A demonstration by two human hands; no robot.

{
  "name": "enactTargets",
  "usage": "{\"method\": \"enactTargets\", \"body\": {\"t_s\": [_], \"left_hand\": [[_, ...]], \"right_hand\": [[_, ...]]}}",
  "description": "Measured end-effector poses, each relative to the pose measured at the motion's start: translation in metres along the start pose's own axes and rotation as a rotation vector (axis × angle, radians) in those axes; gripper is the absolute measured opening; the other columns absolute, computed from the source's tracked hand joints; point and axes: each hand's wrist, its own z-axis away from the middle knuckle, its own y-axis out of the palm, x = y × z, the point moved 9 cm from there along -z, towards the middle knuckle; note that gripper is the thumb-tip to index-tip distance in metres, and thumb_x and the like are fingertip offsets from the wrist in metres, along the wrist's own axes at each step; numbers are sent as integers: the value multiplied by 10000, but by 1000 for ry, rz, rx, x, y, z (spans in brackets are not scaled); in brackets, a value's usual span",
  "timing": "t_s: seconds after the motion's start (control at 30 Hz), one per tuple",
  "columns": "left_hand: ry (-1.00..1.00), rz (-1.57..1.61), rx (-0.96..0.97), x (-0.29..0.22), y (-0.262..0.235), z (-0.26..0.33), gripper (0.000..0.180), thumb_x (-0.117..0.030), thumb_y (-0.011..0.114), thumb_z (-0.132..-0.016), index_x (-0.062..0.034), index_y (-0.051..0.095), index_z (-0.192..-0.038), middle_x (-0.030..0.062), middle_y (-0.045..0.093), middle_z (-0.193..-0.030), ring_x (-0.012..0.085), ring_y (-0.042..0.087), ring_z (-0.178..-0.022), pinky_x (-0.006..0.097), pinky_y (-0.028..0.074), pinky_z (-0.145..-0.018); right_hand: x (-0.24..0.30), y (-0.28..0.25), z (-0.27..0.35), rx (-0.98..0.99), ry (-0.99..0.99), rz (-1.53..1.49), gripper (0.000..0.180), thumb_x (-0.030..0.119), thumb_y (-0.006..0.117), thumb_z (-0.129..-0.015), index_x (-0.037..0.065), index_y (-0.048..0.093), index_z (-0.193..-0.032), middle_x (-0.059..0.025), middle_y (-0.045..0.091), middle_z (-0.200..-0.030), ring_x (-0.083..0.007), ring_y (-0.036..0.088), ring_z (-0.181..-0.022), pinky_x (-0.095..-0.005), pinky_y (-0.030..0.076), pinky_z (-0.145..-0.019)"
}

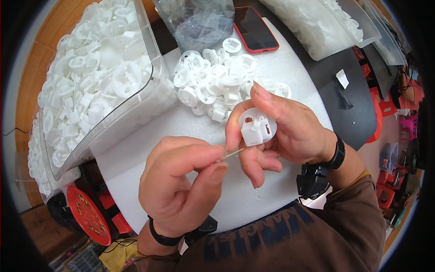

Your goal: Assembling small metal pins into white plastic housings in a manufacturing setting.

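Note:
A round white plastic part [257,136] with a raised boxy housing and small openings is in my right hand [294,129], gripped between thumb and fingers. Close beside it, my left hand [181,181] pinches a thin, wire-like metallic piece [234,153] between thumb and forefinger. Its tip points toward the white part, and the fingertips hide its other end. Behind my hands, a pile of loose white plastic parts [215,81] lies on the white foam-like work surface [136,149].
A clear bin [156,68] heaped with white parts stands at the left. A clear plastic bag [199,27] and a red-cased phone [256,29] lie at the back. Another clear bin [324,50] of parts sits back right, and a red round stool [88,215] is low at the left.

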Motion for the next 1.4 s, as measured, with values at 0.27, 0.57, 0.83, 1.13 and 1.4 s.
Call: {"method": "enactTargets", "body": {"t_s": [0.27,0.57,0.83,1.13,1.4], "left_hand": [[-3,-23,-14,4,0,-1,271,83,680,-709,-4,615,-957,91,611,-828,139,551,-649,226,433,-571],[54,-106,-11,-3,-2,-1,297,97,673,-710,-4,599,-980,99,605,-835,130,546,-642,223,432,-556],[177,-161,28,-14,4,-5,313,94,681,-707,-30,606,-985,85,605,-831,128,547,-636,222,430,-527],[219,-239,-37,-16,0,-3,336,111,670,-675,-36,618,-972,76,606,-826,155,558,-662,237,436,-533],[199,-259,-14,-17,4,-4,308,99,679,-675,-35,638,-949,77,611,-823,176,573,-687,248,457,-551]], "right_hand": [[-1,-2,-2,-21,-20,79,692,517,103,-976,1,561,-919,-121,540,-506,-116,378,-383,-214,310,-393],[2,0,1,-22,-54,101,658,545,184,-968,10,560,-1034,-82,535,-582,-82,340,-448,-209,313,-464],[-2,5,3,28,-32,-16,539,479,270,-981,9,450,-1174,-126,603,-788,-98,372,-470,-211,320,-464],[-4,3,-2,54,-166,-220,426,372,387,-977,2,445,-1180,-193,563,-1125,-128,465,-552,-230,383,-502],[1,0,-3,24,-204,-320,448,307,475,-949,-54,426,-1210,-199,530,-1170,-238,621,-955,-359,547,-788]]}}
